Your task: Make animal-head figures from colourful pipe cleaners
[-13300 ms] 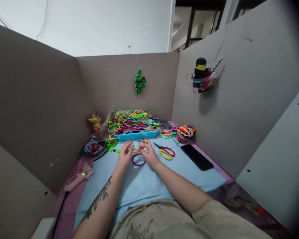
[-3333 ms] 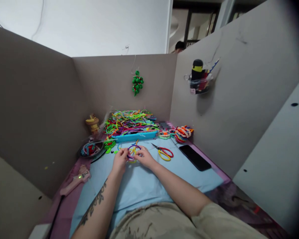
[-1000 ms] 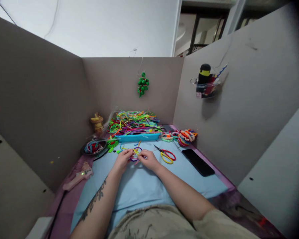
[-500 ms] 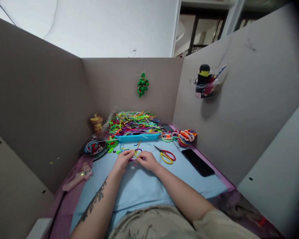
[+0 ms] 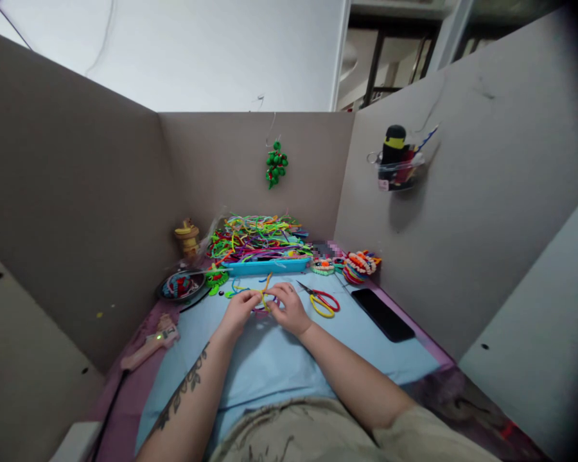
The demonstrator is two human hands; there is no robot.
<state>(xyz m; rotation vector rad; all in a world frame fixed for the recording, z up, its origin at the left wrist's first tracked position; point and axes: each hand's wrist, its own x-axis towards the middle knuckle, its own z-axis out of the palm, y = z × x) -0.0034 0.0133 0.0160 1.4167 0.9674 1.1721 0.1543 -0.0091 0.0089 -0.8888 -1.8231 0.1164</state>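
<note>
Between my hands, low over the blue table cover, is a small bundle of coloured cords (image 5: 264, 300) in yellow and purple. My left hand (image 5: 241, 308) pinches the bundle from the left with thumb and forefinger. On its right side my right hand (image 5: 291, 311) has its thumb and fingertips on the yellow cord, with the forefinger raised and stretched across the top. The fingers partly hide how the cords cross. A pair of scissors (image 5: 324, 303) with red and yellow handles lies slightly open just right of my right hand.
Behind my hands stands a blue tray (image 5: 270, 266) heaped with loose cords. A glue gun (image 5: 154, 346) with a lit green light lies left, near a dark bowl (image 5: 182, 285). A phone (image 5: 383, 314) lies right, below woven pieces (image 5: 361, 264). Grey partitions (image 5: 250, 147) enclose the table.
My right hand has opened up a little, its forefinger lifting and its thumb shifting lower at the cords. The left hand has hardly moved and keeps its pinch.
</note>
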